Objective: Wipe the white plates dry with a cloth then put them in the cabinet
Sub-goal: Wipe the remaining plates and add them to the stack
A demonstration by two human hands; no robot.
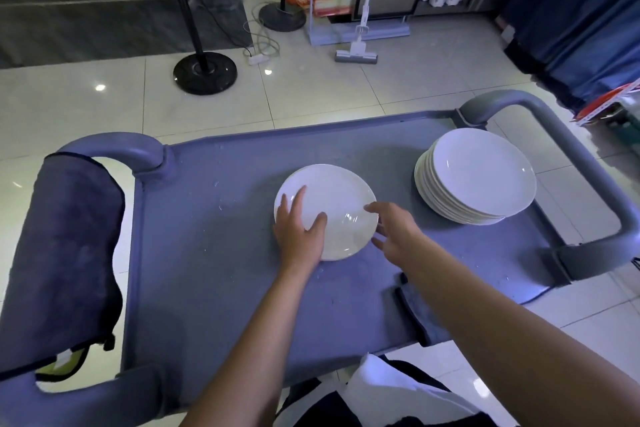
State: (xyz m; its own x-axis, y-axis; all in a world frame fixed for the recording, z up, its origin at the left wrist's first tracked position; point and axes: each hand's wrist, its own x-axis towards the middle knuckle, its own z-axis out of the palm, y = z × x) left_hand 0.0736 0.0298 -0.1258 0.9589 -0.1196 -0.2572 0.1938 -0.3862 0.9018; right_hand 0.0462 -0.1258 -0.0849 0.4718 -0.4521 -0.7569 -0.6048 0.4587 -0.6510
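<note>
A single white plate (pixel 337 199) lies flat in the middle of the grey cart top (pixel 214 253). My left hand (pixel 298 232) rests on its left part, fingers spread, palm down. At the plate's right rim is my right hand (pixel 394 230), fingers apart and touching the edge, not closed around it. A stack of several white plates (pixel 479 177) stands at the cart's right. A dark cloth (pixel 420 308) lies on the cart's near edge under my right forearm. Another dark cloth (pixel 65 267) hangs over the left handle.
The cart has raised grey handles at left (pixel 117 149) and right (pixel 568 156). On the tiled floor beyond stand a black round stand base (pixel 205 71), a mop (pixel 356 52) and cables. Blue curtains (pixel 581 10) hang at the right.
</note>
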